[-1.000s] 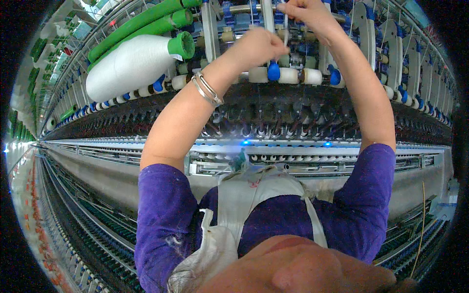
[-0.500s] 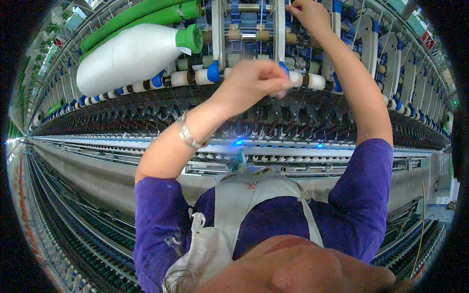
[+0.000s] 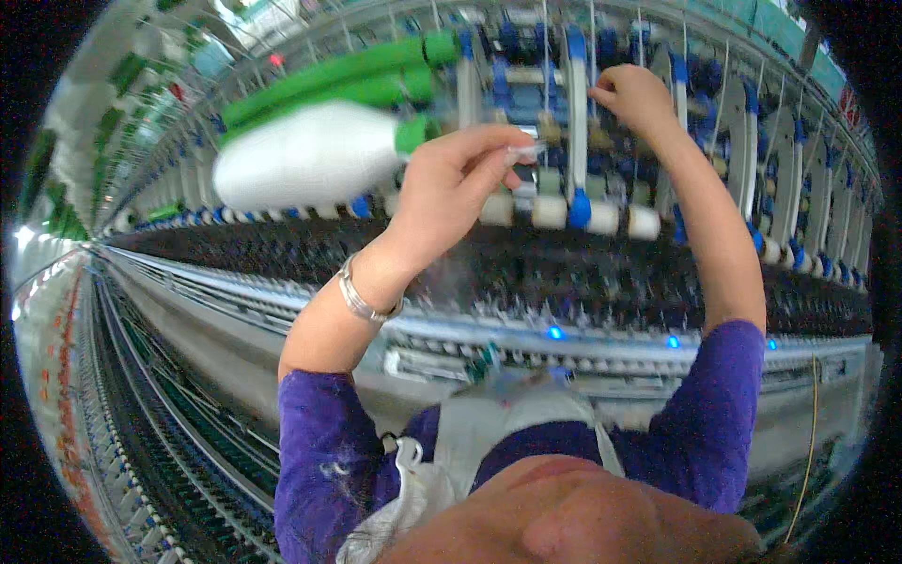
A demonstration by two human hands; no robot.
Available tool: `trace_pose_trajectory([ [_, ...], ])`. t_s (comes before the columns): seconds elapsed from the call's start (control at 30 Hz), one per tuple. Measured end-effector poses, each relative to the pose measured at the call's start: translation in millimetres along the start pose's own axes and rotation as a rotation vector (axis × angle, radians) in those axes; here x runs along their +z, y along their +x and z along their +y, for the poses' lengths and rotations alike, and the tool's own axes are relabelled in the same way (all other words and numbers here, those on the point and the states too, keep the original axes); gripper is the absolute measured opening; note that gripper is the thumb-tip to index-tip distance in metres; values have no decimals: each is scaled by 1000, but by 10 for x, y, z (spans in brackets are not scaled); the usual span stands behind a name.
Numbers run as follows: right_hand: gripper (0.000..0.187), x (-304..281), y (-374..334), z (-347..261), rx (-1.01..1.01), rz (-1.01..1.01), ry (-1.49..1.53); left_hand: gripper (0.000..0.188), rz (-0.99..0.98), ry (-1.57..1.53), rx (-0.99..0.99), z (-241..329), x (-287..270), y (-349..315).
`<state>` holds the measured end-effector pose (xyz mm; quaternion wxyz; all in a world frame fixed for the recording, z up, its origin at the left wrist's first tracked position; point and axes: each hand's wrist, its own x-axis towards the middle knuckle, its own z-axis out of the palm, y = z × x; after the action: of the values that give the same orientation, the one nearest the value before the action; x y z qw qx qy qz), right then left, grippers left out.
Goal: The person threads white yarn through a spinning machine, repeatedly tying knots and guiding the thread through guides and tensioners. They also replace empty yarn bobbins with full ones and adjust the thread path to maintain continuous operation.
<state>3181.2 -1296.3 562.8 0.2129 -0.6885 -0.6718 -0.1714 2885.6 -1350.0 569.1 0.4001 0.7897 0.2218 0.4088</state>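
Observation:
My left hand (image 3: 449,183) is closed in a pinch on a small white tuft of fibre (image 3: 526,151), in front of the spinning frame's rollers. A silver bracelet (image 3: 352,293) circles that wrist. Further right and higher, my right hand (image 3: 639,101) is closed, its fingertips together at a thin white strand (image 3: 593,47) that hangs from above. Left of my left hand lies a large white bobbin of roving (image 3: 305,158), its green end (image 3: 413,137) partly behind that hand. Two green tubes (image 3: 343,73) rest behind the bobbin.
White rollers (image 3: 601,219) with blue-capped arms (image 3: 578,122) run across the machine. Below them stretches a dark row of spindles (image 3: 601,282) and a pale rail with blue lights (image 3: 555,334). Another long row of machinery (image 3: 188,414) stands at lower left.
The view has shifted and tilted. My left hand has risen nearer the roller arms, and white fibre now shows in its fingers. My right hand stays raised at the strands.

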Motion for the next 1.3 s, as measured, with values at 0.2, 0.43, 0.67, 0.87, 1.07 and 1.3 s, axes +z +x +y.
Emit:
trace_pose_trajectory([
  [0.2, 43, -437, 809, -562, -353, 448, 688, 25, 333, 220, 367, 773, -841, 1047],
  [0.43, 57, -513, 2410, -1179, 517, 922, 1116, 23, 796, 515, 645, 1476, -1561, 2043],
  [0.67, 88, -811, 2629, -996, -24, 653, 1125, 22, 693, 535, 850, 1887, -1902, 2536],
  [0.87, 78, -975, 2385, -1302, -202, 842, 1047, 21, 782, 601, 818, 2141, -2236, 2833],
  [1.07, 62, -1144, 1940, -1337, -88, 687, 1284, 21, 831, 642, 782, 2458, -2537, 3026],
  [1.3, 69, -1046, 2041, -1275, -12, 891, 982, 20, 807, 620, 753, 2355, -2537, 2953],
])
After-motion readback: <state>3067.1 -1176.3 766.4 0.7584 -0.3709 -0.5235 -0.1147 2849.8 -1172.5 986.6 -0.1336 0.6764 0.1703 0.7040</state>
